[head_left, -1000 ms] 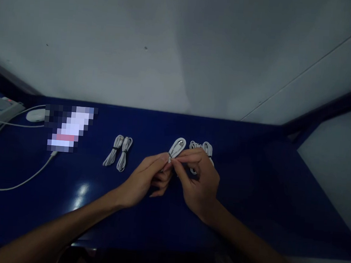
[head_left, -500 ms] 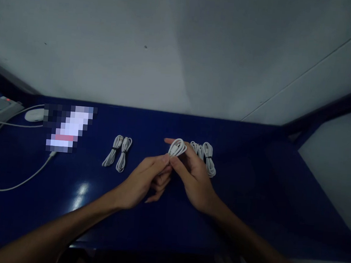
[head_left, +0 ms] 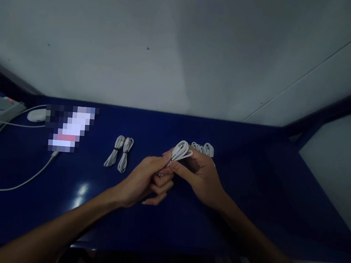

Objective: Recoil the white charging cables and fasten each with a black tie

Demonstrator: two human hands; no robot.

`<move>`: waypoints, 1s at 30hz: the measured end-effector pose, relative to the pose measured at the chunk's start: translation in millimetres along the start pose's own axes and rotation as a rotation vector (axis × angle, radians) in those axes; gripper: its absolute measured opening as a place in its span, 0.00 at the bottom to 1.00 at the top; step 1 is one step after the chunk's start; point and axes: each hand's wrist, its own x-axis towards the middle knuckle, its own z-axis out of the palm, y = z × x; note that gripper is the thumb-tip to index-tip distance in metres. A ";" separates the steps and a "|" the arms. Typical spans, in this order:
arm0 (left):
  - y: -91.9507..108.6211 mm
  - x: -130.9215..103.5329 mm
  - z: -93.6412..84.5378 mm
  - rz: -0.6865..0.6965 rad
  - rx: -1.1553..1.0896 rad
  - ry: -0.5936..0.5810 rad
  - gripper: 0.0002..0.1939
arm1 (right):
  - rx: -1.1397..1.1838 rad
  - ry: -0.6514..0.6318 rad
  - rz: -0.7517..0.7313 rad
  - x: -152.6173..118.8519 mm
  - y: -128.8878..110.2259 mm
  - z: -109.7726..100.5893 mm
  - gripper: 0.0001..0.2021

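Between my two hands, above the blue table (head_left: 96, 206), is a coiled white cable (head_left: 180, 149). My left hand (head_left: 147, 178) pinches its lower end between thumb and fingers. My right hand (head_left: 202, 176) grips the same coil from the right, its thumb at the lower end. Two white cable bundles with black ties, a left one (head_left: 114, 151) and a right one (head_left: 125, 155), lie to the left of my hands. More white bundles (head_left: 208, 149) lie behind my right hand, which partly covers them.
A pixelated bright phone-like screen (head_left: 72, 127) sits at the left, with a white cable (head_left: 34, 179) plugged in at its lower end. Beside it are a white rounded object (head_left: 37, 115) and a white box with a red light (head_left: 2, 107). A pale wall (head_left: 123, 62) rises behind.
The held coil has shifted slightly right and its loops have spread wider. My right hand has moved a little right and covers more of the bundles behind it.
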 end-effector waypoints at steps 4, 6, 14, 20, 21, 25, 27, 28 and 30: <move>3.0 0.2 -2.1 0.001 0.085 0.056 0.25 | -0.150 0.051 -0.025 2.3 0.5 -5.5 0.02; 5.0 -1.1 -1.6 0.024 0.170 0.117 0.25 | -0.223 0.087 -0.030 2.7 2.1 -7.2 0.04; 1.8 -5.9 -0.8 0.053 0.528 0.300 0.25 | -0.055 0.094 0.121 2.3 5.9 -1.6 0.05; -3.7 -2.5 -2.8 0.102 0.527 0.305 0.25 | 0.075 0.085 0.138 2.0 5.0 3.4 0.06; -4.6 -1.9 -3.4 0.108 0.518 0.307 0.25 | 0.095 0.076 0.144 2.0 5.4 3.2 0.06; -6.7 -1.1 -5.2 0.111 0.512 0.303 0.26 | 0.202 -0.052 0.218 3.2 7.7 -2.0 0.07; -7.1 -1.3 -5.3 0.100 0.498 0.295 0.27 | 0.254 -0.122 0.254 4.2 8.9 -6.0 0.07; -7.2 -1.2 -5.1 0.093 0.474 0.291 0.27 | 0.281 -0.140 0.266 4.6 9.4 -7.7 0.06; -7.8 -0.6 -5.0 0.078 0.407 0.284 0.27 | 0.336 -0.151 0.288 5.0 10.2 -9.6 0.06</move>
